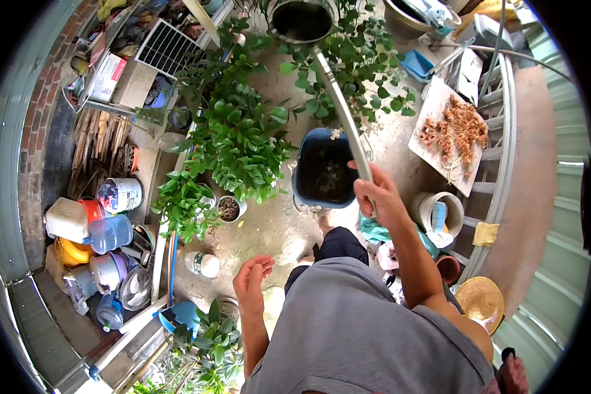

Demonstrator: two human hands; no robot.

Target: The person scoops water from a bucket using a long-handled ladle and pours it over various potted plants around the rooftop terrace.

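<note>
My right hand [379,194] is closed round the lower end of a long pale handle [345,108]. At the handle's far end, near the top edge, is a round dark scoop [302,21] among leaves. Below the handle stands a dark blue bucket [299,187] with dark contents, just left of my right hand. My left hand [253,276] hangs over the floor with its fingers curled in; whether it holds anything small is hidden. A white lidded container [207,264] stands to its left.
Leafy potted plants [236,138] stand left of the bucket. A board with dried brown plant matter [456,131] lies at the right by a ladder [499,190]. Plastic jugs [108,233] crowd the left side. A straw hat [479,299] is at lower right.
</note>
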